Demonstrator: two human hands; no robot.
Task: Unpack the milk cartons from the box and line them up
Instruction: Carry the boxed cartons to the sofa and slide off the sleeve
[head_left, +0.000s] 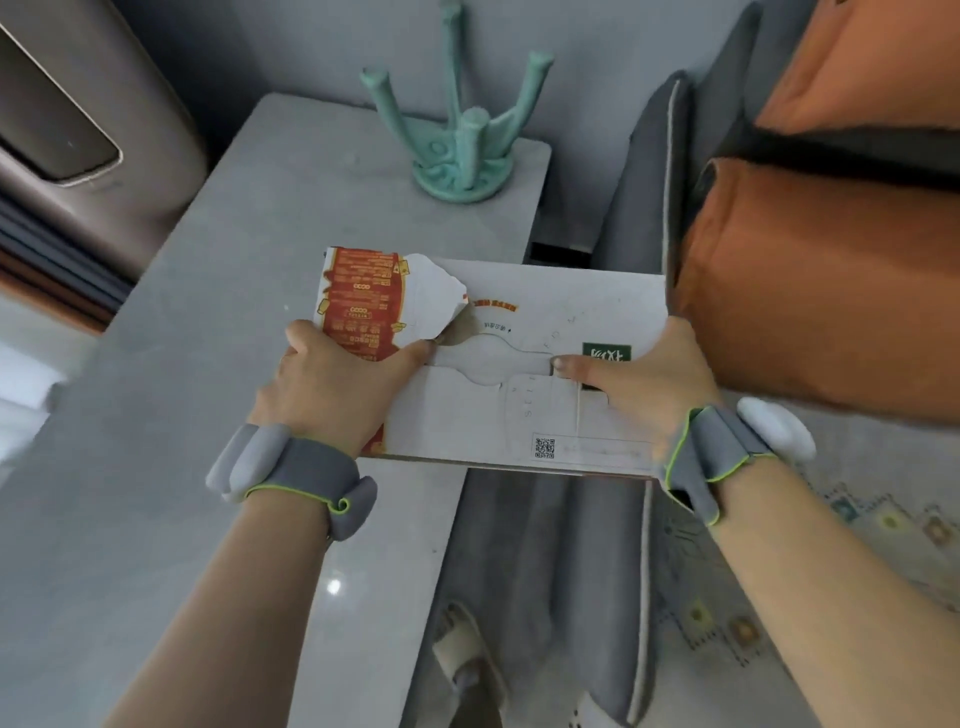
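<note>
A white cardboard milk box (524, 415) lies flat on the right edge of the grey table (208, 364), jutting out over the gap to its right. Its top is closed along a handle-shaped seam, with a QR code near me and a green logo on the right. My left hand (332, 389) grips a torn red-printed flap (363, 296) at the box's left end, thumb at the tear. My right hand (639, 384) presses on the right part of the lid, thumb tip at the seam slot. No milk cartons are visible.
An upturned teal stool (462, 140) stands on the table's far end. Orange cushions (831, 270) and grey sofa upholstery (644, 182) lie to the right, a patterned cloth (779, 597) near right. A brown appliance (78, 130) stands at far left.
</note>
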